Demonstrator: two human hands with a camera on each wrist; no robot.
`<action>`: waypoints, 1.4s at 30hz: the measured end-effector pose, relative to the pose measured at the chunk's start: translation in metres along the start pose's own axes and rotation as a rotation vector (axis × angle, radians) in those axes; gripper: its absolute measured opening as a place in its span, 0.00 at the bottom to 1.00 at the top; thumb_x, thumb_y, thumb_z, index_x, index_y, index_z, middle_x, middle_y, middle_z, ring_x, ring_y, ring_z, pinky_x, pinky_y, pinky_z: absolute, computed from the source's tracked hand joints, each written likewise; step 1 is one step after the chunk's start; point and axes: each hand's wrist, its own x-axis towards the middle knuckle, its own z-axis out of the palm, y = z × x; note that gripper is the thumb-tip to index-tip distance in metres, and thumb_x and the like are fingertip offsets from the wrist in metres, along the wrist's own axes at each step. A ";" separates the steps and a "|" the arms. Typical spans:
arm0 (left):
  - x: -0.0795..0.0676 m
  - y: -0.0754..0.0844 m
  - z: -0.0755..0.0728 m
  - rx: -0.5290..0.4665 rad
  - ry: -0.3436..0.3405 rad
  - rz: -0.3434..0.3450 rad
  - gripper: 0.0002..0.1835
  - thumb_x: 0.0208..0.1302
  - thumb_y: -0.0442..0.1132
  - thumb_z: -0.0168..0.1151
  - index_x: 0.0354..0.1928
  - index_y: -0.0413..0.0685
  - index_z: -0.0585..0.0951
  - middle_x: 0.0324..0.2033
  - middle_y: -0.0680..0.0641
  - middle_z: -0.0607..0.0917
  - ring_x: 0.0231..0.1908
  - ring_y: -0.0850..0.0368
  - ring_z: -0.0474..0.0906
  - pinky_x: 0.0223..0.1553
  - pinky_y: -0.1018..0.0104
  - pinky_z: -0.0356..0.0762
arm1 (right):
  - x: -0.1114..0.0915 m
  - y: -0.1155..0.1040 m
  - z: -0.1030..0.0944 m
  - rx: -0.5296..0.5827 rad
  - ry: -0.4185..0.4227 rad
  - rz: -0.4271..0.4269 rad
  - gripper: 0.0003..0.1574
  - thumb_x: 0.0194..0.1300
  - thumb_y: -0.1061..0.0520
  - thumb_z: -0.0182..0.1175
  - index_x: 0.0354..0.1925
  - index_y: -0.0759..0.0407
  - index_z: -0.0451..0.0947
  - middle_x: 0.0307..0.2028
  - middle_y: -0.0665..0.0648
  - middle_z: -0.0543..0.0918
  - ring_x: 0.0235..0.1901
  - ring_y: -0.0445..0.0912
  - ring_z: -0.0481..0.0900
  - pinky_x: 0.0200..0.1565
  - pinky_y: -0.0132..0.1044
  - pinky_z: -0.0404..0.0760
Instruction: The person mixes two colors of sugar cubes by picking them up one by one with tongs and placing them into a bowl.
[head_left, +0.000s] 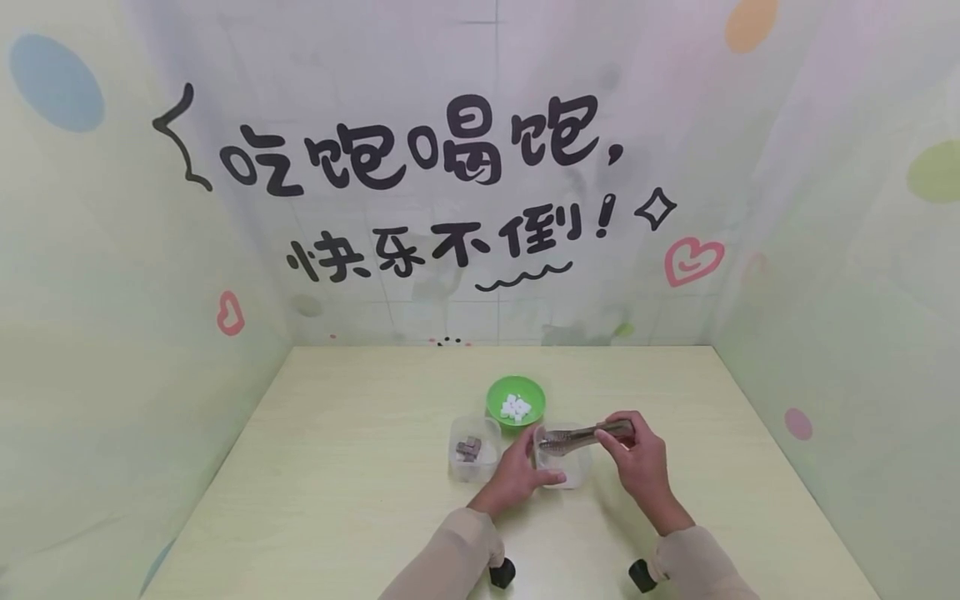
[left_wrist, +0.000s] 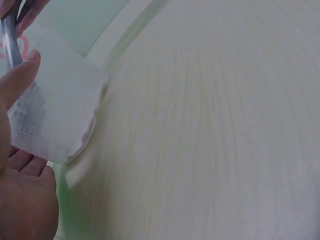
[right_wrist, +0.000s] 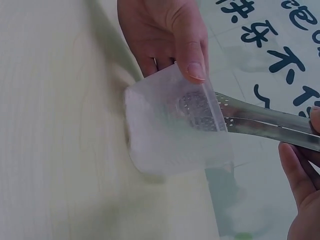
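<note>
My left hand (head_left: 517, 475) grips a translucent plastic container (head_left: 576, 473) at its left side, thumb along the near wall and fingers on the far side. Metal tongs (head_left: 581, 437) with perforated ends are held in my right hand (head_left: 643, 458), thumb on one arm. Their heads reach inside the container's mouth and show blurred through its wall (right_wrist: 165, 140) in the right wrist view. The tong arms lie close together, and whatever is between the heads is hidden. The left wrist view catches the left palm (left_wrist: 27, 205) beside the container wall.
A green bowl (head_left: 495, 392) with several white cubes stands just behind the hands. Left of the left hand is a second translucent container (head_left: 457, 467) with several dark greyish-brown pieces. The pale wooden table (head_left: 337, 467) ends at a printed back wall (head_left: 450, 321).
</note>
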 end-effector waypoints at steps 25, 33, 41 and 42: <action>-0.002 0.003 0.000 0.025 0.009 -0.016 0.49 0.48 0.41 0.77 0.71 0.44 0.61 0.68 0.40 0.67 0.69 0.41 0.59 0.69 0.50 0.57 | 0.021 -0.054 -0.010 0.005 0.098 -0.020 0.15 0.54 0.73 0.68 0.40 0.74 0.75 0.29 0.64 0.84 0.24 0.37 0.74 0.25 0.22 0.72; -0.003 0.002 0.000 0.038 0.014 -0.036 0.50 0.49 0.42 0.77 0.72 0.43 0.60 0.68 0.39 0.66 0.69 0.41 0.59 0.68 0.49 0.57 | 0.029 -0.054 -0.003 0.053 0.112 -0.040 0.14 0.55 0.73 0.67 0.40 0.76 0.75 0.28 0.65 0.83 0.23 0.37 0.73 0.24 0.22 0.71; -0.003 0.002 -0.001 0.034 0.012 -0.034 0.50 0.49 0.42 0.77 0.72 0.43 0.60 0.68 0.40 0.67 0.69 0.41 0.59 0.68 0.49 0.58 | 0.036 -0.032 0.010 0.099 0.129 -0.024 0.15 0.56 0.73 0.67 0.42 0.74 0.75 0.31 0.67 0.84 0.26 0.35 0.77 0.26 0.21 0.74; -0.003 0.002 -0.001 0.033 0.009 -0.037 0.50 0.49 0.42 0.77 0.72 0.44 0.59 0.68 0.40 0.66 0.69 0.42 0.59 0.68 0.49 0.58 | 0.037 -0.027 0.012 0.101 0.131 -0.014 0.15 0.56 0.72 0.67 0.42 0.73 0.75 0.31 0.66 0.84 0.26 0.35 0.78 0.27 0.21 0.74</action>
